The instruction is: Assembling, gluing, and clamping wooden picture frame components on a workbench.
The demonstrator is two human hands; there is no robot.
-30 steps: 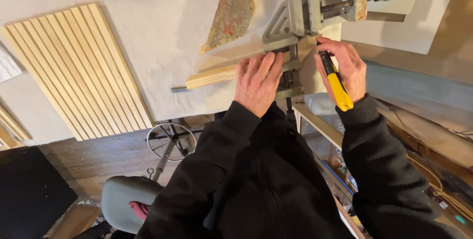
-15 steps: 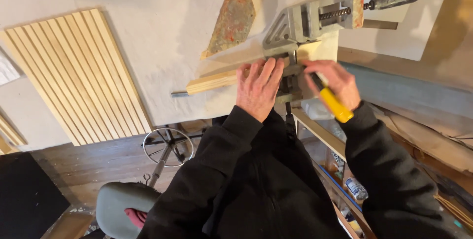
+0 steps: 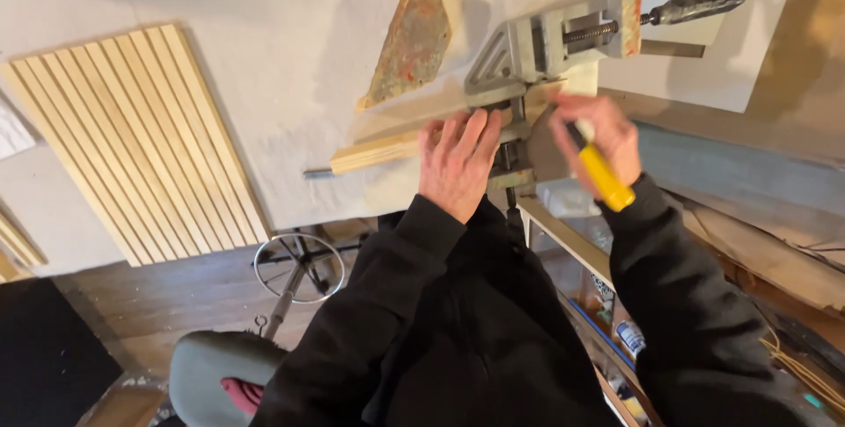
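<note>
Your left hand lay flat, pinning the wood strip at the corner clamp; right hand gripped a yellow-handled tool. Marking step, likely; steady pressure needed.

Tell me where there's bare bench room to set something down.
The widest free patch lies between the slatted wood panel and the triangular board. It is crowded at the corner clamp, where the left hand presses the wood strip and the right hand holds a yellow-handled tool.
</note>
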